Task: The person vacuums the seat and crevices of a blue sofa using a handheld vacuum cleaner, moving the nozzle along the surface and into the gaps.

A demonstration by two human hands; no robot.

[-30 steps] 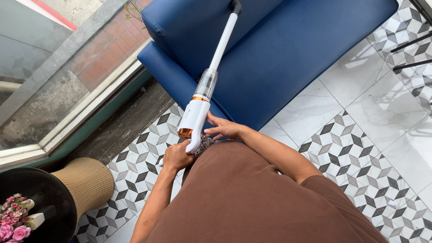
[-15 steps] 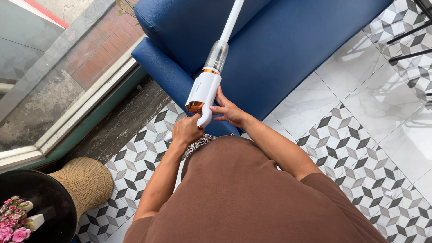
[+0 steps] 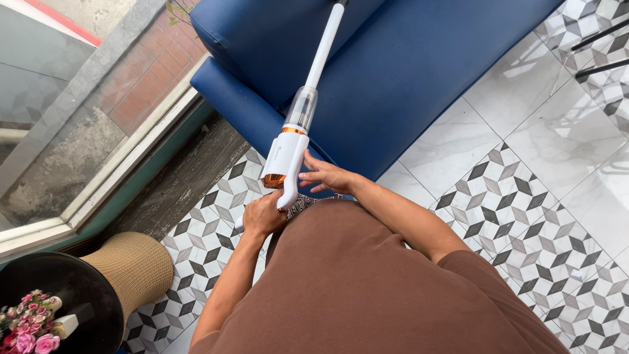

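A: Status, near to far?

B: Nearest the camera is the brown shirt [image 3: 367, 282], filling the lower frame. Low left, a round black table [image 3: 85, 308] with pink flowers [image 3: 29, 331], just beside a woven tan stool [image 3: 131, 269].

A: Hands?

B: Left hand [image 3: 262, 215] is closed around the lower handle of a white stick vacuum [image 3: 288, 147], fist wrapped on the grip. Right hand [image 3: 325, 177] is open, fingers spread, with the fingertips touching the side of the vacuum body near its orange band. Not gripping, just resting against it.

A: Vacuum position?

B: Held in front of the torso, tilted up and away. White motor body sits just above both hands, then a clear dust cup, then the white tube running up across the blue sofa [image 3: 406, 72]. Tube end leaves the top of frame, so I can't tell whether the nozzle touches the cushion.

A: Surroundings?

B: Patterned grey-and-white floor tiles [image 3: 511, 210] below and right. Sofa armrest is just beyond the hands. Far left, a glass window [image 3: 72, 124] with brick paving outside. Top right, thin black legs [image 3: 599, 49] of some furniture.
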